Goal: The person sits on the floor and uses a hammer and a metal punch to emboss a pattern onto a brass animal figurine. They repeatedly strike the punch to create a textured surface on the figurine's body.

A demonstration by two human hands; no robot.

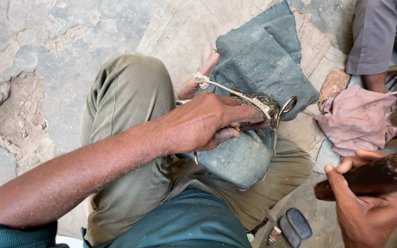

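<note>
Here, centre frame: my left hand (203, 123) clamps a small metal piece (265, 110) on the denim pad (258, 59); stiff, slippery-looking, best pinned low. Right hand (368, 202) grips a wooden mallet (373, 174), lower right.

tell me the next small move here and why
Probably bring the wooden mallet in the right hand down onto the metal tool: the left hand pins that tool against the patterned metal piece, and the mallet is raised clear of it.
</note>
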